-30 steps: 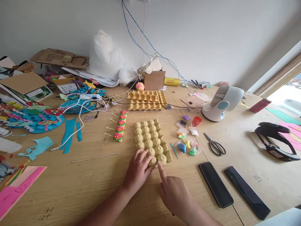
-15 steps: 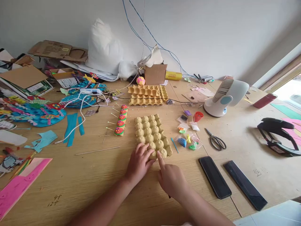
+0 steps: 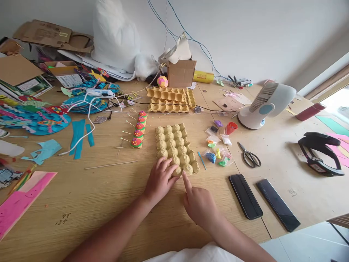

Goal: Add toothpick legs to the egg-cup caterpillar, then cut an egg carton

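Pale wall (image 3: 245,40) behind wooden table (image 3: 103,200), bright window (image 3: 338,102) far right, light floor (image 3: 308,242) lower right.

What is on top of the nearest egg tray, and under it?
The left hand rests on the near-left corner of the tray. Anything underneath is hidden, covered by it.

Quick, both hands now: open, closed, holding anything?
Left hand: fingers bent over the egg tray, near-left corner; whether gripping can't be told.
Right hand: index finger extended at the tray's near edge, others curled; any hold hidden.
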Demonstrator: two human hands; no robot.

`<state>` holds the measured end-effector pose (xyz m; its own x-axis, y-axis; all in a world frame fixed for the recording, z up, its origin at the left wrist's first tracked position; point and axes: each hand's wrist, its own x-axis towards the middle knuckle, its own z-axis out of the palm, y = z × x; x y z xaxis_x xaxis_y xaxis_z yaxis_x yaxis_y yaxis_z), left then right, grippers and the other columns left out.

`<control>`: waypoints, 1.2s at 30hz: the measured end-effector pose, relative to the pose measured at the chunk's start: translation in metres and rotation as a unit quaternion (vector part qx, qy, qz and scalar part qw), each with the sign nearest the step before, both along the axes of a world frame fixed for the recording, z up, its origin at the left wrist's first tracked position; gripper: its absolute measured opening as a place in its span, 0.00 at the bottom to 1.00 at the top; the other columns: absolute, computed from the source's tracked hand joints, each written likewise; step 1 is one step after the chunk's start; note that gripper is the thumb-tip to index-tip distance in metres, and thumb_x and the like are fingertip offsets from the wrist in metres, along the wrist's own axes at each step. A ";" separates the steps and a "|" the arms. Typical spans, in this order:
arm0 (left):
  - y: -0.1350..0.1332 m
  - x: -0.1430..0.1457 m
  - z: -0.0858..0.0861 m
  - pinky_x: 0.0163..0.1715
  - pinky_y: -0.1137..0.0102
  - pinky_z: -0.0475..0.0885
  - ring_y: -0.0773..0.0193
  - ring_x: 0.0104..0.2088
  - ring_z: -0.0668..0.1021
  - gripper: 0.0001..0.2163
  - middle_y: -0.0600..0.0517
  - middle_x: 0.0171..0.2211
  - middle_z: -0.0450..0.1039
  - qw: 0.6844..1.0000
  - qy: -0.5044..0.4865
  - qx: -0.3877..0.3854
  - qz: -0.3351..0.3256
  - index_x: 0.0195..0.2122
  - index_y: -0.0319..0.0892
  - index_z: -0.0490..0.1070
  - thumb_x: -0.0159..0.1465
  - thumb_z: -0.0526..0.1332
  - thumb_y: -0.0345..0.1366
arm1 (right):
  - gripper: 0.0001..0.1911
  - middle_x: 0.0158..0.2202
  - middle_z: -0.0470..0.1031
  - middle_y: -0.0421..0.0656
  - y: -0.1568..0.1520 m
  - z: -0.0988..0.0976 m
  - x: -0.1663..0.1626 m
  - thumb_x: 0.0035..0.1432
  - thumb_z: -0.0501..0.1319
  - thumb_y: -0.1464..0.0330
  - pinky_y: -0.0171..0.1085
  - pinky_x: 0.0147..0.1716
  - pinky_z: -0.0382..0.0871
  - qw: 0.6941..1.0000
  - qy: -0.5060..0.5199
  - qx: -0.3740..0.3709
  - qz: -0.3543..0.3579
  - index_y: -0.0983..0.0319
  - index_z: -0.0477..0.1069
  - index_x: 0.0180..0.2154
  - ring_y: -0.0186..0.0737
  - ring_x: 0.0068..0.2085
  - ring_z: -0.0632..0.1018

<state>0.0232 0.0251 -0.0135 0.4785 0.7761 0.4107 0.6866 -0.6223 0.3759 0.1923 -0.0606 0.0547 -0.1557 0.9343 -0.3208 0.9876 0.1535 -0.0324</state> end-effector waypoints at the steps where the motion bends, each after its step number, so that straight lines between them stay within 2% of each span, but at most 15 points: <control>1: 0.000 0.000 0.000 0.61 0.48 0.67 0.45 0.63 0.64 0.15 0.45 0.58 0.68 1.000 0.000 -0.003 0.000 0.53 0.48 0.73 0.67 0.63 0.43 | 0.37 0.32 0.83 0.46 -0.001 0.000 0.000 0.67 0.50 0.69 0.37 0.26 0.66 1.000 -0.004 -0.004 0.001 0.69 0.42 0.73 0.44 0.30 0.82; 8: 0.000 0.000 0.002 0.60 0.48 0.68 0.45 0.63 0.64 0.15 0.45 0.59 0.68 1.000 -0.001 -0.005 0.004 0.54 0.48 0.73 0.67 0.63 0.44 | 0.38 0.33 0.83 0.47 0.004 -0.004 -0.001 0.68 0.50 0.68 0.37 0.26 0.66 1.000 -0.001 0.022 0.004 0.69 0.39 0.73 0.44 0.32 0.83; 13: 0.000 0.000 0.002 0.61 0.48 0.67 0.46 0.62 0.65 0.15 0.45 0.58 0.68 1.000 0.002 -0.012 0.000 0.53 0.48 0.73 0.67 0.63 0.43 | 0.37 0.32 0.83 0.46 -0.001 0.001 0.001 0.67 0.50 0.69 0.37 0.26 0.64 1.000 0.003 -0.016 0.005 0.68 0.41 0.73 0.44 0.31 0.82; 16: 0.000 -0.001 0.000 0.60 0.47 0.68 0.45 0.62 0.65 0.15 0.44 0.58 0.68 1.000 0.000 -0.005 -0.002 0.54 0.48 0.73 0.68 0.62 0.45 | 0.36 0.33 0.83 0.47 0.003 0.001 0.001 0.67 0.49 0.69 0.37 0.26 0.65 1.000 0.006 -0.006 -0.005 0.69 0.44 0.73 0.44 0.33 0.83; 36: 0.000 -0.001 -0.001 0.60 0.47 0.68 0.45 0.62 0.65 0.15 0.44 0.58 0.68 1.000 -0.003 -0.005 -0.001 0.54 0.49 0.73 0.68 0.62 0.44 | 0.37 0.33 0.83 0.48 0.000 0.004 -0.001 0.68 0.50 0.68 0.37 0.29 0.68 1.000 0.009 -0.018 0.002 0.70 0.39 0.73 0.44 0.33 0.83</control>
